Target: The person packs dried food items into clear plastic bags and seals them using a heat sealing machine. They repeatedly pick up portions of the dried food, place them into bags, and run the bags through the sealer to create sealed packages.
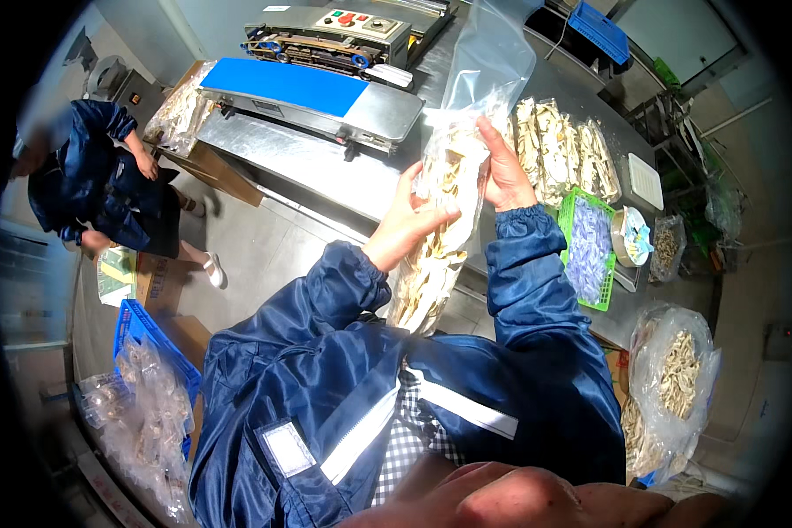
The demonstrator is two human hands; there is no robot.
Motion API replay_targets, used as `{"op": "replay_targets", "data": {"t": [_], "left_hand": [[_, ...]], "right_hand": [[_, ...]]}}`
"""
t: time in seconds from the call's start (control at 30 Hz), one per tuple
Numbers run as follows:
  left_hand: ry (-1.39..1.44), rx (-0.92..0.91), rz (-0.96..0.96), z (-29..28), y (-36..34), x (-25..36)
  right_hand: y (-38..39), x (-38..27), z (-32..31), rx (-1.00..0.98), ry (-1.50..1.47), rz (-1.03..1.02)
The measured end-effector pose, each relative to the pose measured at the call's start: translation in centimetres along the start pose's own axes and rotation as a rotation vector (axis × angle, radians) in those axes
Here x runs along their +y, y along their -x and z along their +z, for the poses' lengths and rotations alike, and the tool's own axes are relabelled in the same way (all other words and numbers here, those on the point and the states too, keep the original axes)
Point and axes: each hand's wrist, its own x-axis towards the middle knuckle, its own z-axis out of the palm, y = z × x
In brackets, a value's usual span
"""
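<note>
A long clear plastic bag (436,255) filled with pale dried slices, which look like mushroom, is held tilted in front of my chest. My left hand (400,227) grips its left side, thumb across the front. My right hand (507,172) holds the right side higher up, fingers pointing upward. The unfilled top of the bag stretches up and away, loose and see-through. Beyond my left hand stands a band sealing machine with a blue conveyor belt (286,85) and a control box (361,25). Several filled bags (559,150) lie in a row to the right of my right hand.
On the steel table's right, a green basket (587,251) holds purplish packets beside a round bowl (632,236) and a white tray (645,182). A large bag of slices (680,374) stands lower right. At left are a co-worker (106,176) and a blue crate (154,339) with clear bags.
</note>
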Motion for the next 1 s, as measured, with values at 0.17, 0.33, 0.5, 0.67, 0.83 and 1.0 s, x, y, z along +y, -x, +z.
{"op": "replay_targets", "data": {"t": [0.17,0.33,0.5,0.67,0.83,1.0], "left_hand": [[-0.260,0.143,0.030,0.2,0.1,0.4],[-0.021,0.081,-0.026,0.6,0.2,1.3],[-0.070,0.073,0.020,0.3,-0.5,0.5],[-0.049,0.089,-0.019,0.3,-0.7,0.1],[0.051,0.056,-0.047,1.1,-0.9,-0.3],[0.086,-0.046,-0.031,1.1,-1.1,0.1]], "right_hand": [[1.0,0.3,2.3,0.052,0.271,-0.050],[2.1,-0.2,2.7,-0.013,0.219,0.013],[3.1,1.2,1.6,-0.009,0.183,0.044],[5.5,2.9,4.1,0.095,0.458,-0.151],[8.0,2.8,4.2,0.107,0.482,-0.149],[6.0,-1.2,0.2,0.072,0.407,-0.112]]}}
